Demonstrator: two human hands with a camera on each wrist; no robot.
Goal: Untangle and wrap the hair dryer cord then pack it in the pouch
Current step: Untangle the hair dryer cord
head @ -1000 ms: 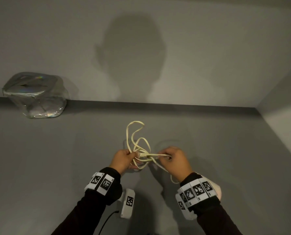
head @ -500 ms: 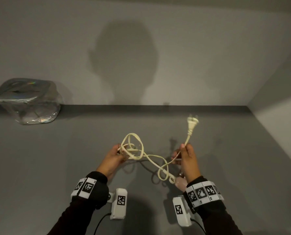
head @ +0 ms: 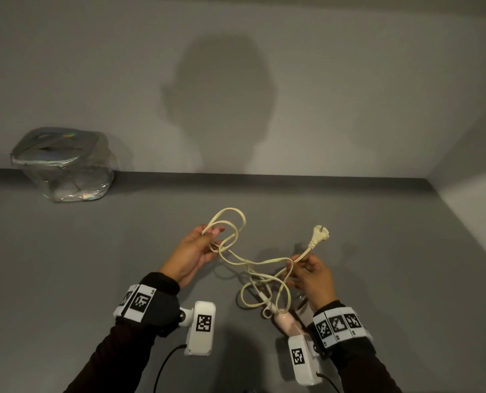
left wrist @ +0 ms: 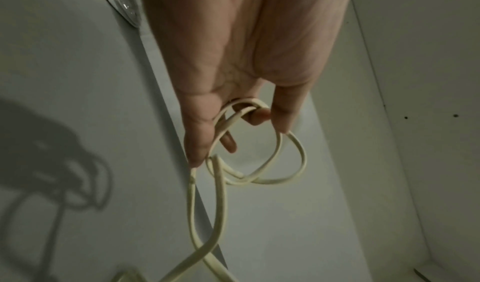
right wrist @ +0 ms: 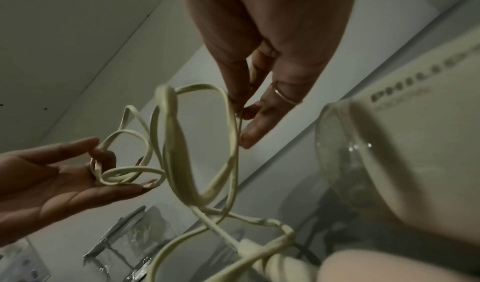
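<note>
A cream hair dryer cord (head: pixel 253 263) hangs tangled between my hands above the grey table. My left hand (head: pixel 213 236) is palm-up with several loops draped over its fingers, and the thumb and a curled finger hold them (left wrist: pixel 249 110). My right hand (head: pixel 295 265) pinches the cord (right wrist: pixel 233 110) just below the plug (head: pixel 319 234), which points up and to the right. More loops sag down to the pink hair dryer (head: pixel 285 321), lying by my right wrist. Its cream body (right wrist: pixel 389 142) fills the right of the right wrist view.
The clear pouch (head: pixel 63 165) with a silvery zipped top stands at the back left against the wall. A side wall (head: pixel 477 194) closes off the table on the right. Bare grey table (head: pixel 94 265) lies left of my hands.
My hands have drawn apart from the knot and the plug end has come free in my right hand. Since half a second ago the left hand rose and the plug tilted to the right.
</note>
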